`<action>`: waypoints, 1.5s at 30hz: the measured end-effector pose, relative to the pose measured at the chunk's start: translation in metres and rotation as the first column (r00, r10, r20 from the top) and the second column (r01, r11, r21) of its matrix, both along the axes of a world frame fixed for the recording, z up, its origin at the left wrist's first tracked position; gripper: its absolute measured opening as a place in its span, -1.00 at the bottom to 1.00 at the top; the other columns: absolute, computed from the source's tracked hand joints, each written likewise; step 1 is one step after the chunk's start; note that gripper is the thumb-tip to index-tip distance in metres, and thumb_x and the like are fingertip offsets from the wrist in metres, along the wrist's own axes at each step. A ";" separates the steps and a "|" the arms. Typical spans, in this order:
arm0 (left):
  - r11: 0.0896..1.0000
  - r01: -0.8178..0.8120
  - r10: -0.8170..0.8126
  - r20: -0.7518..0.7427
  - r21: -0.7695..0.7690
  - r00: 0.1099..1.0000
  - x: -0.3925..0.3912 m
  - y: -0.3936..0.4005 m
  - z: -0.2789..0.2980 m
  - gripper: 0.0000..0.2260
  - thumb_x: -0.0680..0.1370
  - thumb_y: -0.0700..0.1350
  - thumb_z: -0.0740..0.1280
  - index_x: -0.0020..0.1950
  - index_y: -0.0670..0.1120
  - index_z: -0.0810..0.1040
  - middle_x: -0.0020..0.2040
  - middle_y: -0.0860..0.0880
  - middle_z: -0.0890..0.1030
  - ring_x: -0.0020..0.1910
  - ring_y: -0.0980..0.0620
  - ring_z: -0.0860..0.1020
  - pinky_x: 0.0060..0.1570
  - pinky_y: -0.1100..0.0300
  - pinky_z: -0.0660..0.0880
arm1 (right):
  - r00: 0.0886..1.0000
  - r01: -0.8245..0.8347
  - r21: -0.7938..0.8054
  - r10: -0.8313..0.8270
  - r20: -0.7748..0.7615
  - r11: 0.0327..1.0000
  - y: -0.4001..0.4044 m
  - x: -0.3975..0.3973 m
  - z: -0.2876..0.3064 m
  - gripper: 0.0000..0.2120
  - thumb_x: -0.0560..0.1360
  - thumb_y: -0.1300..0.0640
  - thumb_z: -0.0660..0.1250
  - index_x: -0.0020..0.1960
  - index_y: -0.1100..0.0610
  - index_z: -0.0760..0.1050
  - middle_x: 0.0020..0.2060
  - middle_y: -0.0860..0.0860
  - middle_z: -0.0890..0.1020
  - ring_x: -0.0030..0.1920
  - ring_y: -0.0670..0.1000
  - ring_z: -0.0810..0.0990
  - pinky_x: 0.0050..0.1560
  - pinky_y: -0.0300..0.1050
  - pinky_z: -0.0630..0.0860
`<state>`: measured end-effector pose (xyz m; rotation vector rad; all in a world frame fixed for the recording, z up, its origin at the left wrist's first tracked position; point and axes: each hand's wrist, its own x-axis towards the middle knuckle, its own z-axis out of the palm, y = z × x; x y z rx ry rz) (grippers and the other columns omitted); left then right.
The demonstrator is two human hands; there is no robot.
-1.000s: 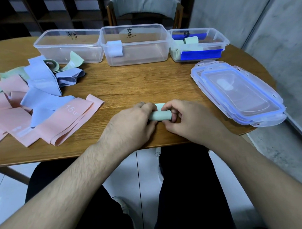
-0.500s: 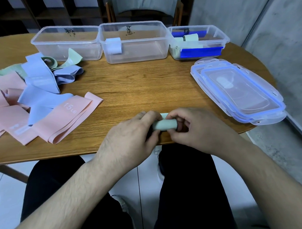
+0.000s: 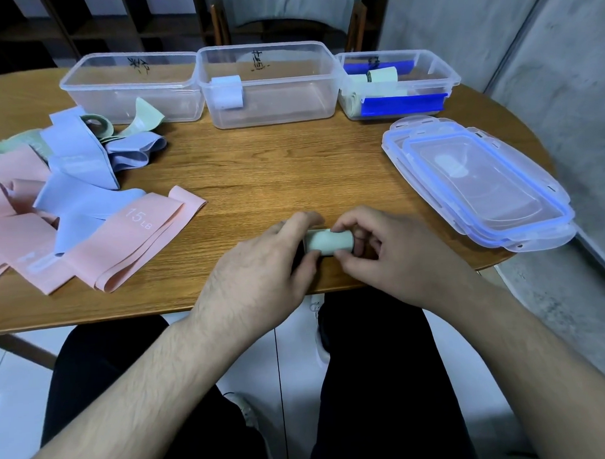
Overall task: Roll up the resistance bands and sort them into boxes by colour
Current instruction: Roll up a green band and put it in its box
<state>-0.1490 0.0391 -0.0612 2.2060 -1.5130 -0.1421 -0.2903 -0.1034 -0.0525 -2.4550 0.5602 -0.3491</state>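
Observation:
A pale green rolled band (image 3: 329,241) is held just above the table's front edge. My left hand (image 3: 261,268) grips its left end and my right hand (image 3: 384,250) pinches its right end. Three clear boxes stand at the back: the left box (image 3: 131,87) holds nothing I can see, the middle box (image 3: 268,83) holds a lilac roll (image 3: 226,93), and the right box (image 3: 397,81) holds green rolls (image 3: 381,76). Loose pink bands (image 3: 130,242), lilac bands (image 3: 79,158) and green bands (image 3: 143,120) lie in a heap at the left.
A stack of clear lids with blue seals (image 3: 478,185) lies at the right of the wooden table (image 3: 274,161). A chair (image 3: 288,13) stands behind the boxes. A grey wall runs along the right. My legs are under the table edge.
Both hands and the green roll have come a little nearer the front edge. The roll now shows more between the fingers, and its loose tail is no longer visible.

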 end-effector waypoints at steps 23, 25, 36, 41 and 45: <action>0.999 0.013 -0.012 0.052 -0.030 0.999 0.013 -0.013 -0.004 -0.57 0.56 0.06 0.27 0.43 0.16 0.33 0.20 0.11 0.46 0.08 -0.05 0.58 -0.01 0.03 0.53 | 0.998 0.040 -0.119 -0.035 0.047 0.992 -0.013 0.011 -0.007 -0.72 0.47 0.01 0.44 0.17 -0.13 0.56 -0.17 -0.13 0.51 -0.10 -0.11 0.50 -0.06 -0.15 0.45; 0.999 -0.001 0.004 0.080 -0.038 0.997 0.014 -0.014 -0.006 -0.61 0.55 0.06 0.29 0.38 0.15 0.37 0.14 0.09 0.40 -0.06 -0.08 0.59 -0.14 0.00 0.55 | 0.998 0.044 -0.113 -0.039 0.050 0.993 -0.015 0.012 -0.006 -0.71 0.46 0.01 0.44 0.17 -0.14 0.57 -0.16 -0.13 0.51 -0.09 -0.11 0.50 -0.04 -0.13 0.46; 0.999 0.030 -0.026 0.119 -0.032 0.993 0.028 -0.034 -0.010 -0.59 0.59 0.04 0.30 0.43 0.05 0.39 0.35 0.08 0.43 0.24 -0.01 0.52 0.09 0.07 0.49 | 0.999 0.032 -0.236 -0.026 0.031 0.971 -0.029 0.025 -0.012 -0.64 0.47 -0.03 0.42 0.26 -0.07 0.56 0.10 -0.20 0.53 0.09 -0.14 0.43 0.20 -0.16 0.38; 0.997 0.062 -0.058 0.073 -0.050 0.996 0.031 -0.034 -0.005 -0.62 0.58 0.03 0.31 0.39 0.11 0.38 0.27 0.09 0.49 0.23 0.01 0.51 0.10 0.03 0.50 | 1.000 0.024 -0.199 -0.022 0.016 0.980 -0.033 0.028 -0.008 -0.63 0.47 -0.01 0.41 0.27 -0.04 0.56 -0.05 -0.25 0.50 -0.03 -0.21 0.33 0.07 -0.29 0.25; 0.987 0.027 -0.035 -0.047 -0.157 0.998 0.028 -0.034 -0.001 -0.67 0.57 -0.03 0.33 0.33 0.08 0.43 0.22 0.09 0.51 0.19 0.06 0.49 0.17 0.04 0.46 | 0.994 0.067 -0.083 -0.059 0.091 0.994 -0.033 0.026 0.000 -0.68 0.45 0.02 0.44 0.19 -0.06 0.59 -0.16 -0.30 0.48 -0.12 -0.26 0.40 0.00 -0.34 0.26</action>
